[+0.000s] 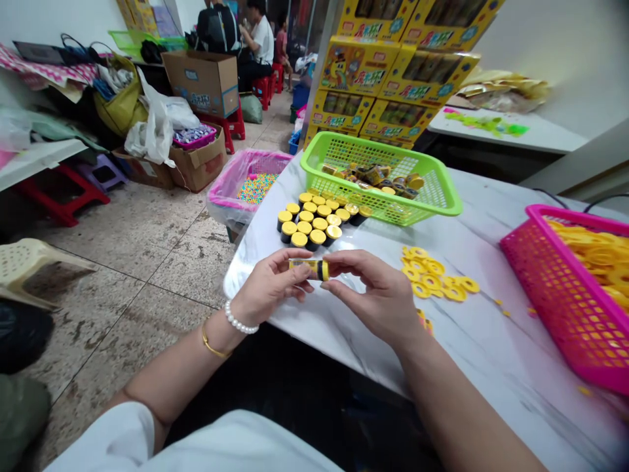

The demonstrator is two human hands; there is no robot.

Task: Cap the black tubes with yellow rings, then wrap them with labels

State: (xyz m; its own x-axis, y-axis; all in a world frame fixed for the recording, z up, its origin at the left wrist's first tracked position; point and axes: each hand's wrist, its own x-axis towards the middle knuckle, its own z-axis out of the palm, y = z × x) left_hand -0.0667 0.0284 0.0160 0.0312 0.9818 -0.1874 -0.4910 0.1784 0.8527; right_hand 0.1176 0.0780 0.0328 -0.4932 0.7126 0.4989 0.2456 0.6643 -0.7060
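Observation:
A small black-and-yellow tube (309,269) with a yellow end lies sideways between my hands, over the table's near edge. My left hand (272,283) is closed round its body, with a pearl bracelet and a gold bangle on that wrist. At the yellow end, the thumb and fingers of my right hand (376,288) pinch the tube. Just beyond stand several upright dark tubs with yellow lids (314,219), packed close together. Yellow plastic rings (432,275) lie in a loose pile to the right of my right hand.
Behind the tubs, a green basket (447,196) holds more small tubs. A pink basket (555,288) of yellow rings stands at the right. Left of the table, a plastic-lined bin (221,190) holds colourful beads. Yellow boxes (358,72) are stacked behind; people sit farther back.

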